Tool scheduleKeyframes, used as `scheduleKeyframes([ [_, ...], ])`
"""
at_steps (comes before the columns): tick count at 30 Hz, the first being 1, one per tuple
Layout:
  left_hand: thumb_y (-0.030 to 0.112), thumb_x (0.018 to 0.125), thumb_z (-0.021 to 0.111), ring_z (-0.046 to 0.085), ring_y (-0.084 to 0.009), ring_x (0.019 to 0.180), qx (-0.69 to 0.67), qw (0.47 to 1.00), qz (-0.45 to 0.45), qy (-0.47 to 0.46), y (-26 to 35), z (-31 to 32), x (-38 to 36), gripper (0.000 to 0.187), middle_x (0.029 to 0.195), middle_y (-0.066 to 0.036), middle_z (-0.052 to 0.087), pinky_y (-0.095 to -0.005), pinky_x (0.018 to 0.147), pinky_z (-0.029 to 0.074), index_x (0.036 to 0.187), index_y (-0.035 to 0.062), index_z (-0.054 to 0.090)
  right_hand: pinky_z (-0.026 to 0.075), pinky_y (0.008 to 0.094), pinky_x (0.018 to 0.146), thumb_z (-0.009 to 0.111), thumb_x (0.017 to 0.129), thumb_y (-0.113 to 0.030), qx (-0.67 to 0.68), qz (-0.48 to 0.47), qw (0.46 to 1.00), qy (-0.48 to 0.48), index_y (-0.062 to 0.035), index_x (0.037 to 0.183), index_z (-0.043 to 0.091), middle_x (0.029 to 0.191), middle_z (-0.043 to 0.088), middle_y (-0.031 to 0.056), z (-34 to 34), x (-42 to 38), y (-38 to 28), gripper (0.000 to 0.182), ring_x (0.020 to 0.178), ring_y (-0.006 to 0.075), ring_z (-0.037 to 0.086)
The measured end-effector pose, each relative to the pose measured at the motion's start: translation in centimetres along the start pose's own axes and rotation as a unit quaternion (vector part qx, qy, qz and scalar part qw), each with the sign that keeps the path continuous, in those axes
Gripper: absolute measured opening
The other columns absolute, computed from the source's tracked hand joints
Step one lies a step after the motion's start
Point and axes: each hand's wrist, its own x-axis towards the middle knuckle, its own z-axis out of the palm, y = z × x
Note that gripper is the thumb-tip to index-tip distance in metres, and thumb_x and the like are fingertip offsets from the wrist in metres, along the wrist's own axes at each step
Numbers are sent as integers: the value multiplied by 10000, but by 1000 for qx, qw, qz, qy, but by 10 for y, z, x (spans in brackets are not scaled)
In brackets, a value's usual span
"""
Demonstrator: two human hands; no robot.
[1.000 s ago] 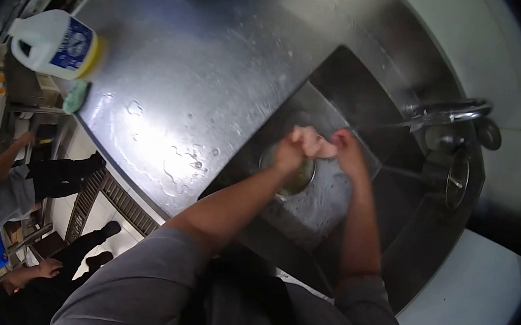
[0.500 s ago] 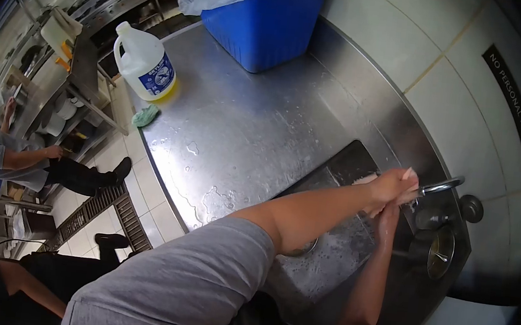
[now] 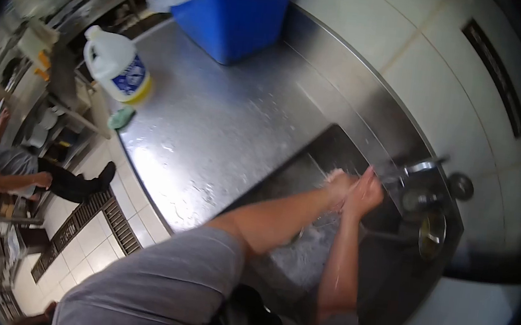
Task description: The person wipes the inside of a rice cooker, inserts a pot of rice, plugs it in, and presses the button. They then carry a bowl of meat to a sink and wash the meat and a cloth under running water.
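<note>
Over the sink basin, my left hand [image 3: 338, 191] and my right hand [image 3: 365, 196] are pressed together, both wet. The fingers of my right hand look wrapped against my left hand, whose own fingers are mostly hidden and blurred. Just to the right of them is the metal faucet [image 3: 422, 167], from which water seems to splash toward the hands. Below the hands, foamy water covers part of the sink [image 3: 301, 255]. No other object can be made out in either hand.
On the steel counter [image 3: 215, 113] stand a blue bin [image 3: 234, 17] with a plastic liner and a white jug [image 3: 115, 65] with yellow liquid. A green sponge [image 3: 122, 117] lies at the counter's edge. A person [image 3: 3, 167] is at the far left, near kitchen shelves.
My hands have moved left, away from the faucet, and changed their hold on each other. The view has shifted, and the second person at the lower left is now mostly out of view.
</note>
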Motion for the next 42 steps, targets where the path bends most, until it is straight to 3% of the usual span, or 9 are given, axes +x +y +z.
scheduleKeyframes([
  [5, 275, 928, 480, 574, -185, 717, 311, 946, 53, -67, -1, -14, 21, 296, 865, -129, 633, -375, 635, 473, 900, 22, 630, 356, 382, 486, 602, 898, -263, -27, 88, 995, 37, 14, 618, 561, 492, 473, 132, 6, -3, -15, 396, 453, 195, 441],
  [14, 836, 756, 214, 504, -245, 1096, 48, 987, 7, -151, 65, 6, -14, 981, 1165, -152, 508, -415, 949, 399, 1261, 9, 370, 432, 353, 668, 567, 915, -266, 227, 246, 937, -104, -2, 795, 623, 804, 608, 106, -21, 6, 42, 296, 749, 220, 570],
  [18, 626, 857, 493, 525, -207, 1003, 204, 944, 152, -212, 90, -27, -16, 762, 1049, -98, 529, -355, 911, 424, 1350, 67, 335, 478, 264, 754, 579, 901, -152, 203, 207, 897, -332, 7, 984, 630, 922, 637, 26, -43, -3, 57, 187, 846, 115, 587],
  [20, 339, 888, 617, 551, -155, 915, 577, 749, 233, -230, 90, -47, -8, 539, 957, -56, 555, -298, 871, 437, 1312, 60, 437, 477, 236, 671, 600, 875, -73, 276, 236, 876, -316, 3, 976, 628, 854, 628, -3, -59, 11, 33, 129, 763, 66, 573],
  [23, 188, 858, 639, 571, -128, 841, 623, 770, 60, -126, 78, -66, 5, 357, 937, -52, 590, -267, 828, 443, 1182, 55, 570, 480, 261, 670, 627, 850, -81, 467, 317, 825, -31, -14, 961, 636, 816, 643, 18, -58, 26, 33, 130, 743, 99, 591],
  [27, 285, 950, 486, 578, -154, 755, -156, 988, 3, -7, 31, -21, -10, 268, 897, -28, 639, -257, 729, 445, 987, 66, 635, 490, 294, 678, 667, 834, -140, 87, 164, 981, 54, -24, 864, 646, 800, 651, 42, -7, -6, 7, 121, 754, 139, 607],
  [30, 315, 950, 475, 594, -186, 789, -100, 995, 3, -3, 3, -8, 1, 304, 928, -51, 637, -314, 711, 471, 1030, 59, 617, 446, 280, 569, 637, 860, -157, 60, -161, 985, -8, -2, 775, 623, 731, 616, 58, 1, -18, -40, 177, 634, 147, 564],
  [35, 354, 943, 471, 623, -239, 836, 88, 995, -15, 40, -20, 7, 11, 382, 1005, -108, 638, -408, 669, 508, 1071, 15, 593, 393, 310, 460, 610, 897, -243, 163, 296, 940, 47, -13, 572, 531, 549, 588, 64, -13, 21, -20, 406, 472, 127, 448],
  [42, 355, 865, 578, 641, -296, 849, 179, 973, 69, 129, -6, -19, 29, 424, 933, -191, 657, -411, 772, 491, 1005, -41, 637, 442, 342, 514, 583, 893, -273, 43, 197, 979, 6, 20, 658, 603, 566, 593, 84, 15, 18, 32, 377, 518, 156, 536],
])
